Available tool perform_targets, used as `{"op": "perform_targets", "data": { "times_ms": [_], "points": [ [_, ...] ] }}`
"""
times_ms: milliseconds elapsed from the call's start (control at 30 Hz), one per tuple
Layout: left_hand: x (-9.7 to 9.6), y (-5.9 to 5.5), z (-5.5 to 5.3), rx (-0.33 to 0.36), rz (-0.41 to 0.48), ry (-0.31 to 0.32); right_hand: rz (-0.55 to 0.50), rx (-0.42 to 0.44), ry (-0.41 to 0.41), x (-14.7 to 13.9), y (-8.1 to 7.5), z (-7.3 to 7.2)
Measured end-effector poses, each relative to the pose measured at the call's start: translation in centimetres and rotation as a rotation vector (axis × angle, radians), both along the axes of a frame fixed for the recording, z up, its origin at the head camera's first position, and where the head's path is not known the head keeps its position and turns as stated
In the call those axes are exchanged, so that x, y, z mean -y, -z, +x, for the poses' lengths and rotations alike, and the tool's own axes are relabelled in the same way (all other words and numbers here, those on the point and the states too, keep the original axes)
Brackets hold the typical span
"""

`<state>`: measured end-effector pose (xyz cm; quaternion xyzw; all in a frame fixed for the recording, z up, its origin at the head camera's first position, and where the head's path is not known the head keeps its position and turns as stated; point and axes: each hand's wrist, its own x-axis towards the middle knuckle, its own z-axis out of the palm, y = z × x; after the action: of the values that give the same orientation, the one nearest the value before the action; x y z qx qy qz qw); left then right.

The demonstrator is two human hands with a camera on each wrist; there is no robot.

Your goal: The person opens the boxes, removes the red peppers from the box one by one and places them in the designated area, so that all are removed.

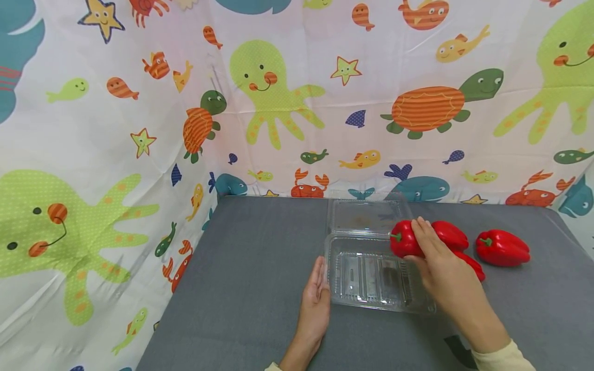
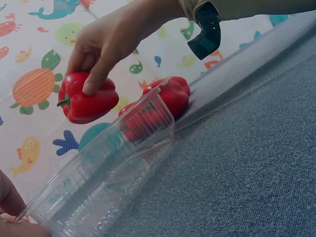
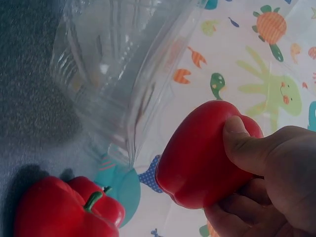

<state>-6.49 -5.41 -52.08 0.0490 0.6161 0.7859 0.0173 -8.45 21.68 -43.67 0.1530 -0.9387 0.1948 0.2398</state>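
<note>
A red bell pepper (image 1: 402, 239) with a green stem is held by my right hand (image 1: 443, 273), thumb on one side and fingers on the other. In the left wrist view this pepper (image 2: 89, 98) hangs above the rim of a clear plastic container (image 2: 106, 163). That container (image 1: 371, 275) lies on the table with its lid (image 1: 362, 215) folded back behind it. My left hand (image 1: 314, 304) grips the container's left edge; in the left wrist view its thumb and finger (image 2: 12, 197) pinch the rim. Inside the container no pepper shows.
To the right of the container lie more red bell peppers: one behind my right hand (image 1: 450, 235), one partly hidden under it (image 1: 471, 265), and one farther right (image 1: 502, 248). A patterned sea-animal curtain (image 1: 287, 165) borders the grey table (image 1: 250, 288) at the back and left.
</note>
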Motion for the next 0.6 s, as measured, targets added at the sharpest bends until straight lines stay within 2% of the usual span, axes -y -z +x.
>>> {"op": "perform_targets", "data": {
  "times_ms": [600],
  "points": [
    [0.0, 0.1, 0.0, -0.006, 0.003, 0.004, -0.009, 0.005, 0.085, -2.5, 0.1, 0.9]
  ]
}}
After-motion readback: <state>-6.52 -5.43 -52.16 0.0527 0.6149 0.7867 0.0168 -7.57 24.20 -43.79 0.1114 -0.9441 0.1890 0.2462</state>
